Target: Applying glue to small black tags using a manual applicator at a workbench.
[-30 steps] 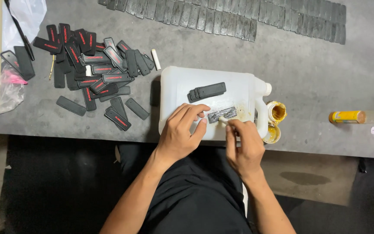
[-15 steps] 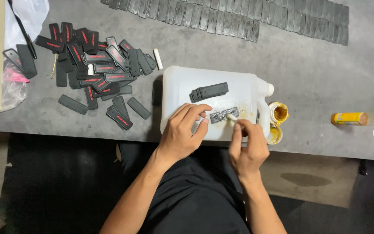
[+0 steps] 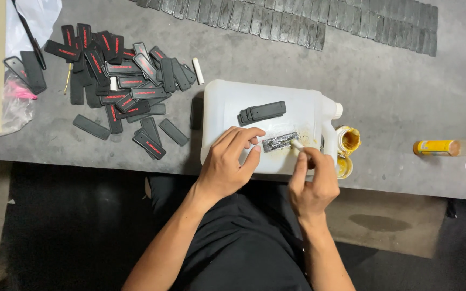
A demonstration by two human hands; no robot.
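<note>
A white plastic jug (image 3: pixel 233 108) lies flat on the grey table (image 3: pixel 395 86). On its side rests a small black patch (image 3: pixel 280 141), shiny with glue. My left hand (image 3: pixel 227 164) presses fingertips against the patch's left end. My right hand (image 3: pixel 311 183) grips a small white stick (image 3: pixel 296 144) whose tip touches the patch's right end. Two stacked black patches (image 3: pixel 262 112) sit farther back on the jug.
A heap of black patches with red lettering (image 3: pixel 120 81) lies to the left. An open yellow glue tin (image 3: pixel 348 140) with its lid (image 3: pixel 344 167) stands right of the jug, an orange tube (image 3: pixel 435 147) farther right. A row of dark strips (image 3: pixel 297 19) lines the back.
My right hand has shifted slightly right and lower, drawing the stick along the patch to its right end. The left hand stays pressed on the patch.
</note>
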